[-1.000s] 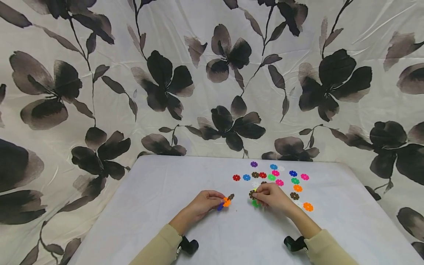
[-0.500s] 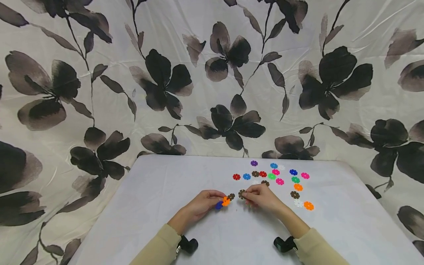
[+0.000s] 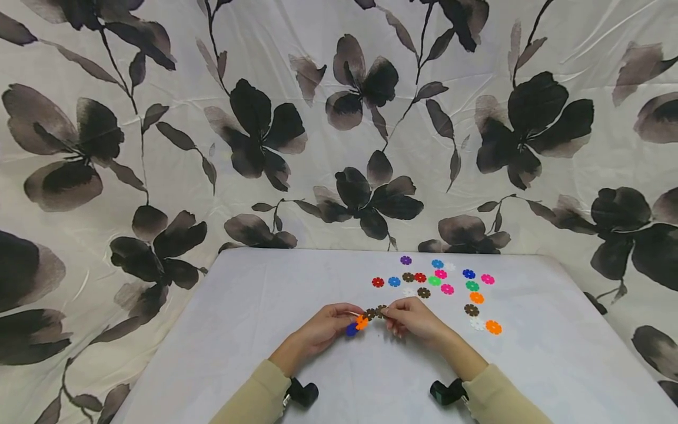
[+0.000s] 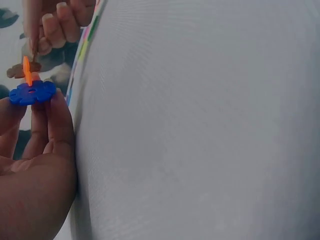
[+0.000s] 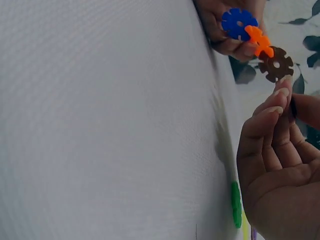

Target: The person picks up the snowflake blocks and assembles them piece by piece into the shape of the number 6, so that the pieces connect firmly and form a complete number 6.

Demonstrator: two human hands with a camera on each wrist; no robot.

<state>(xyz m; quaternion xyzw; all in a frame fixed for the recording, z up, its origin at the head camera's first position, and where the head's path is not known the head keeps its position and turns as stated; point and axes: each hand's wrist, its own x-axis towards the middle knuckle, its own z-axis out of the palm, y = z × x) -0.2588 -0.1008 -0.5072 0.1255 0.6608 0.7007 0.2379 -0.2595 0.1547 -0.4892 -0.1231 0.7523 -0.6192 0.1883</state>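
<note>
My left hand pinches a short chain of slotted, flower-shaped plastic discs above the white table. Its fingers grip the blue disc. An orange disc is slotted crosswise between that one and a brown disc. From the right, my right hand pinches a second brown disc between thumb and fingertips. The edges of the two brown discs meet in the head view. In the right wrist view, the fingers mostly hide the second brown disc.
Loose discs in several colours lie at the back right of the white table, among them a red disc and an orange disc. A green disc lies under my right hand. Behind stands a floral cloth.
My right hand has moved left from the loose discs, bringing the second brown disc up against the chain's brown disc. My left hand has stayed nearly in place.
</note>
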